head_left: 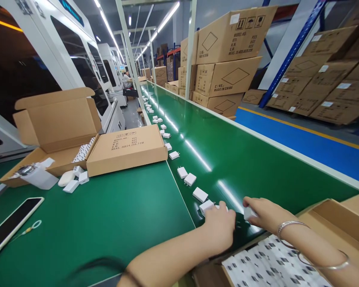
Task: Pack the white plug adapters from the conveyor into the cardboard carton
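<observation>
My left hand (219, 227) is at the near end of the green conveyor belt (245, 159), its fingers curled around a white charger plug that they mostly hide. Right beside those fingers lies another white charger plug (206, 207). My right hand (265, 214), with bangles on the wrist, pinches a white charger plug (249, 213) just above the belt. A line of similar plugs, including one nearby (200, 194), runs up the belt's left edge. Below my right forearm, an open cardboard box (341, 223) holds rows of packed white plugs.
On the green table (131, 207) to the left are a closed carton (127, 149), an open carton (62, 119), several loose plugs, a white container (42, 176) and a phone (13, 223). Large boxes (227, 75) stand beyond the belt. A person (127, 79) sits far back.
</observation>
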A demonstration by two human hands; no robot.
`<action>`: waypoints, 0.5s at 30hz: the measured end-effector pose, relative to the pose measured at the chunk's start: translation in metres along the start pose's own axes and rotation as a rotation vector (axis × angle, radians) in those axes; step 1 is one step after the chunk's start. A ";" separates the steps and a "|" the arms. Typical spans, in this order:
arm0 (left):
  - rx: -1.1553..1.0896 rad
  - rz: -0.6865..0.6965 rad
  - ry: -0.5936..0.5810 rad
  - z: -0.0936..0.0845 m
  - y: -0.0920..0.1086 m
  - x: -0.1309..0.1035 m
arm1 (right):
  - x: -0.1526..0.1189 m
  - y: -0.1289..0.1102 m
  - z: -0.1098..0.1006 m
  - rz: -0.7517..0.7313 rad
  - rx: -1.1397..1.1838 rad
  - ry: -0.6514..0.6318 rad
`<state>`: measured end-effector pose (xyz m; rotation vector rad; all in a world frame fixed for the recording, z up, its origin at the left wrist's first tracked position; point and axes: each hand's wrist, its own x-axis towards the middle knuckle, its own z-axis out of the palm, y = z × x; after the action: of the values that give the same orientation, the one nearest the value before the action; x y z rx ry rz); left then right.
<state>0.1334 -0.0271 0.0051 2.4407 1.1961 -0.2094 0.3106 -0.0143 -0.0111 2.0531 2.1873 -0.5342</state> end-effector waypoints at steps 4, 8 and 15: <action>-0.374 -0.053 0.034 -0.007 -0.015 0.020 | 0.011 -0.005 0.010 -0.020 0.059 0.017; -0.604 -0.135 -0.077 -0.014 -0.017 0.050 | 0.025 -0.007 0.014 -0.026 0.134 0.063; -0.373 -0.092 -0.221 -0.031 -0.016 0.071 | 0.027 -0.008 0.013 -0.029 0.233 0.065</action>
<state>0.1635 0.0458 0.0066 1.9892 1.1350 -0.2507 0.2978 0.0070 -0.0304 2.1817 2.2914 -0.7688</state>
